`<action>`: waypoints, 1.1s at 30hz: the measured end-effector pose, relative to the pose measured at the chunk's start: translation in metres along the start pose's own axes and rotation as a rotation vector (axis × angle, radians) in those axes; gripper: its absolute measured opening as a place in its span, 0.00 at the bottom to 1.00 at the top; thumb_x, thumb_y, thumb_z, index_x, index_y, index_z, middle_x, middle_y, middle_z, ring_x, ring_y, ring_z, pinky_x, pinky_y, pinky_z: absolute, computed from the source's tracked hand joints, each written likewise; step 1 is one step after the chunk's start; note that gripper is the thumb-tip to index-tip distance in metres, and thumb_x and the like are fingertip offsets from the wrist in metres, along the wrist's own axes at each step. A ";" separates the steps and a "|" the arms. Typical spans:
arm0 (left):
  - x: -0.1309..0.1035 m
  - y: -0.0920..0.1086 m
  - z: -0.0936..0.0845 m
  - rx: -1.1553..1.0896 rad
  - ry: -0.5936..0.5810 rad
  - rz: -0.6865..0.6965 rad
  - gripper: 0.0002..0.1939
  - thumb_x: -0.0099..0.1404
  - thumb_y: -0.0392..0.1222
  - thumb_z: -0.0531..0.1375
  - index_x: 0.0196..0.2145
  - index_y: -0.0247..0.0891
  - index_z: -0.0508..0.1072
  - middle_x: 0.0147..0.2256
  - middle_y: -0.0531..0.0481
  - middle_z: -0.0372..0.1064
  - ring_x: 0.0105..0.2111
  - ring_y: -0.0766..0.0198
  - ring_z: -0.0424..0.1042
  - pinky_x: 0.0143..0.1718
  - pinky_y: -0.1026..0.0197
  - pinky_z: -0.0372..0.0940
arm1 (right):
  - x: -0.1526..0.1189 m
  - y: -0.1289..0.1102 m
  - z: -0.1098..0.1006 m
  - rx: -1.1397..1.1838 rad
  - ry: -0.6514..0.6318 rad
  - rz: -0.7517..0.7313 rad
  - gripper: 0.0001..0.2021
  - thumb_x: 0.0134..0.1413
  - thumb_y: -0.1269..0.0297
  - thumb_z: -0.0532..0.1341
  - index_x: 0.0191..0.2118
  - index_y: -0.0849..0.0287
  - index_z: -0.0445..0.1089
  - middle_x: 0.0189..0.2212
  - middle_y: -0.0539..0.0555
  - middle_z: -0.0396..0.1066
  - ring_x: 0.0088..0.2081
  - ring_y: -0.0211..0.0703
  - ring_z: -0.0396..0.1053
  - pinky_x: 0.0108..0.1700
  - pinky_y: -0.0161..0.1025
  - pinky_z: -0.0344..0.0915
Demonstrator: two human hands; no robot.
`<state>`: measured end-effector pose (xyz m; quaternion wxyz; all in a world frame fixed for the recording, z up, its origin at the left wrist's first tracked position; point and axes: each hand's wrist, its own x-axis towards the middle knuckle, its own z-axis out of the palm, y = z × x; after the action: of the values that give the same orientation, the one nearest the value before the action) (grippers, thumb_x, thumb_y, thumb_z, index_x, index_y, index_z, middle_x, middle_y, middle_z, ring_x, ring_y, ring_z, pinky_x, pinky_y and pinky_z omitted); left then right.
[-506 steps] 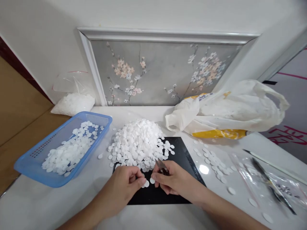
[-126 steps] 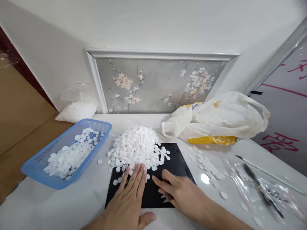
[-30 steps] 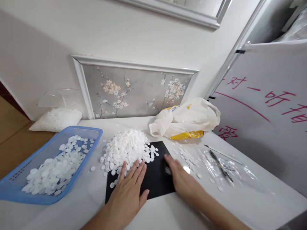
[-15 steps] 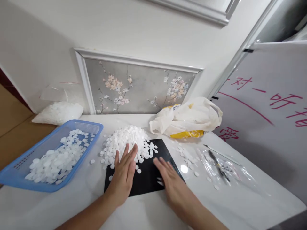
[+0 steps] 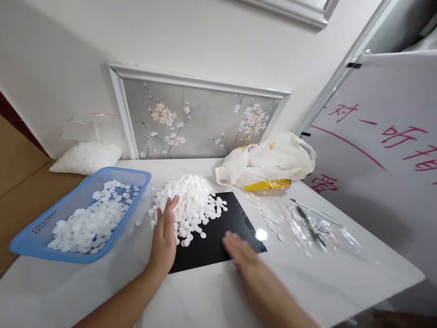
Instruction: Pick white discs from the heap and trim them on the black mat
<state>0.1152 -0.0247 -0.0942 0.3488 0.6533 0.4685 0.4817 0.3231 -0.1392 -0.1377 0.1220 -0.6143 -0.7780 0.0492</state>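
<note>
A heap of small white discs [image 5: 191, 196] lies on the white table and over the back left part of a black sheet [image 5: 211, 248]. My left hand [image 5: 166, 237] stands on edge against the left front side of the heap, fingers extended and nothing gripped. Over the right front part of the sheet is my right hand [image 5: 242, 255], slightly blurred, its fingers stretched out and holding nothing. Whether its fingertips touch the sheet cannot be made out.
A blue basket [image 5: 112, 234] holding more discs stands at the left, with a clear bag of white pieces [image 5: 87, 157] behind it. A white and yellow plastic bag [image 5: 269, 164] lies at the back. Loose discs, tweezers [image 5: 310, 225] and clear packets lie right.
My left hand has turned more on edge and moved left, beside the heap. Some discs at the sheet's left front are now gathered closer to the heap. The view has shifted slightly.
</note>
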 end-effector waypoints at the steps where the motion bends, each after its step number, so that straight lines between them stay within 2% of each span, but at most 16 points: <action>1: 0.000 0.000 0.000 -0.003 0.001 0.007 0.26 0.72 0.54 0.39 0.59 0.44 0.62 0.63 0.53 0.55 0.65 0.65 0.44 0.67 0.52 0.29 | -0.002 0.016 -0.008 -0.061 0.024 0.174 0.33 0.48 0.84 0.45 0.63 0.67 0.56 0.62 0.64 0.56 0.62 0.53 0.55 0.60 0.55 0.58; 2: 0.000 0.001 0.001 -0.005 -0.001 0.012 0.26 0.72 0.54 0.39 0.59 0.44 0.63 0.62 0.52 0.55 0.65 0.64 0.44 0.67 0.52 0.29 | -0.004 0.028 -0.015 -0.126 0.061 0.316 0.32 0.46 0.85 0.45 0.60 0.71 0.60 0.60 0.69 0.58 0.61 0.58 0.55 0.59 0.59 0.57; 3: 0.000 0.001 0.002 -0.006 -0.009 0.016 0.26 0.72 0.54 0.39 0.58 0.43 0.63 0.62 0.52 0.56 0.65 0.64 0.44 0.67 0.53 0.30 | -0.006 0.035 -0.021 -0.167 0.099 0.380 0.31 0.46 0.85 0.45 0.59 0.74 0.62 0.59 0.71 0.57 0.62 0.61 0.52 0.60 0.63 0.54; 4: 0.000 0.002 0.004 -0.009 -0.014 0.017 0.26 0.71 0.54 0.39 0.58 0.43 0.64 0.62 0.51 0.57 0.65 0.64 0.46 0.67 0.53 0.30 | -0.007 0.035 -0.024 -0.171 0.143 0.368 0.32 0.46 0.86 0.45 0.59 0.74 0.62 0.60 0.71 0.56 0.63 0.62 0.50 0.60 0.63 0.52; 5: 0.000 0.002 0.004 -0.012 -0.014 0.013 0.26 0.71 0.54 0.39 0.58 0.42 0.64 0.61 0.51 0.58 0.65 0.63 0.47 0.67 0.53 0.30 | -0.007 0.029 -0.024 -0.125 0.142 0.267 0.33 0.47 0.85 0.45 0.62 0.70 0.58 0.62 0.67 0.53 0.64 0.59 0.48 0.61 0.60 0.52; 7: 0.000 0.003 0.004 -0.024 0.010 -0.011 0.26 0.71 0.54 0.40 0.57 0.42 0.64 0.61 0.50 0.59 0.64 0.62 0.48 0.67 0.52 0.33 | -0.010 0.010 -0.019 0.030 0.045 -0.050 0.34 0.51 0.82 0.46 0.66 0.59 0.50 0.64 0.58 0.51 0.65 0.51 0.48 0.61 0.54 0.55; 8: 0.000 0.003 0.002 -0.028 0.029 -0.026 0.26 0.71 0.54 0.40 0.58 0.43 0.64 0.61 0.51 0.58 0.64 0.62 0.49 0.67 0.52 0.35 | -0.012 0.003 -0.016 0.104 -0.008 -0.148 0.34 0.52 0.80 0.46 0.66 0.55 0.49 0.64 0.55 0.51 0.64 0.48 0.49 0.60 0.50 0.58; 9: 0.000 0.004 0.000 -0.026 0.047 -0.038 0.26 0.71 0.53 0.39 0.58 0.43 0.63 0.61 0.51 0.58 0.64 0.62 0.49 0.67 0.52 0.36 | -0.016 0.001 -0.014 0.152 -0.039 -0.149 0.34 0.53 0.79 0.47 0.66 0.55 0.49 0.64 0.54 0.51 0.64 0.46 0.50 0.60 0.49 0.58; 11: 0.002 0.005 -0.005 0.016 0.072 -0.024 0.25 0.72 0.52 0.39 0.59 0.45 0.61 0.62 0.51 0.56 0.64 0.61 0.48 0.66 0.51 0.38 | -0.023 0.014 -0.015 0.121 -0.014 0.071 0.32 0.51 0.79 0.47 0.64 0.59 0.54 0.63 0.57 0.54 0.63 0.48 0.54 0.60 0.50 0.59; 14: 0.009 0.005 -0.011 0.237 0.057 0.117 0.23 0.72 0.49 0.41 0.62 0.46 0.55 0.65 0.49 0.50 0.66 0.59 0.41 0.66 0.45 0.35 | -0.021 0.053 -0.030 -0.014 0.067 0.372 0.28 0.47 0.80 0.48 0.54 0.67 0.67 0.55 0.67 0.65 0.56 0.58 0.64 0.56 0.55 0.63; 17: 0.016 -0.001 -0.010 0.527 -0.020 0.229 0.27 0.70 0.51 0.46 0.64 0.43 0.51 0.67 0.44 0.42 0.67 0.52 0.32 0.64 0.38 0.33 | 0.008 0.062 -0.048 0.075 0.139 0.320 0.25 0.51 0.80 0.45 0.51 0.59 0.68 0.43 0.61 0.71 0.42 0.51 0.73 0.46 0.50 0.70; 20: 0.016 -0.007 -0.008 0.698 -0.174 0.225 0.33 0.67 0.58 0.48 0.65 0.40 0.49 0.67 0.39 0.40 0.66 0.45 0.33 0.61 0.34 0.37 | 0.056 0.031 -0.055 0.293 0.136 0.138 0.18 0.60 0.71 0.50 0.54 0.54 0.65 0.44 0.57 0.65 0.41 0.46 0.71 0.46 0.45 0.69; 23: 0.011 -0.012 -0.005 0.809 -0.278 0.291 0.39 0.62 0.62 0.54 0.64 0.41 0.51 0.65 0.37 0.44 0.65 0.40 0.40 0.59 0.33 0.42 | 0.103 0.001 -0.049 0.389 0.022 -0.016 0.31 0.53 0.67 0.62 0.62 0.50 0.54 0.55 0.57 0.55 0.38 0.42 0.70 0.46 0.45 0.67; 25: 0.009 -0.013 -0.004 0.852 -0.292 0.353 0.41 0.58 0.62 0.58 0.63 0.40 0.53 0.63 0.36 0.50 0.63 0.39 0.45 0.58 0.35 0.45 | 0.124 -0.007 -0.042 0.404 -0.016 -0.083 0.37 0.47 0.67 0.66 0.62 0.50 0.53 0.54 0.57 0.54 0.40 0.43 0.69 0.47 0.45 0.66; 29: 0.010 -0.009 0.001 0.871 -0.274 0.415 0.42 0.53 0.56 0.64 0.61 0.37 0.55 0.57 0.34 0.57 0.57 0.39 0.53 0.54 0.37 0.51 | 0.141 -0.004 -0.031 0.421 -0.049 -0.165 0.34 0.41 0.68 0.70 0.56 0.57 0.60 0.47 0.55 0.58 0.42 0.46 0.68 0.47 0.43 0.66; 33: 0.010 0.000 0.005 0.864 -0.303 0.446 0.28 0.56 0.48 0.63 0.52 0.40 0.62 0.49 0.41 0.61 0.50 0.47 0.60 0.47 0.46 0.59 | 0.133 -0.004 -0.028 0.451 -0.052 -0.218 0.18 0.47 0.75 0.64 0.46 0.58 0.65 0.42 0.52 0.60 0.41 0.42 0.67 0.46 0.38 0.65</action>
<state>0.1209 -0.0155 -0.0929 -0.0006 0.8845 0.4182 0.2067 0.2975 -0.0135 -0.0926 0.2406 -0.4828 -0.8118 0.2238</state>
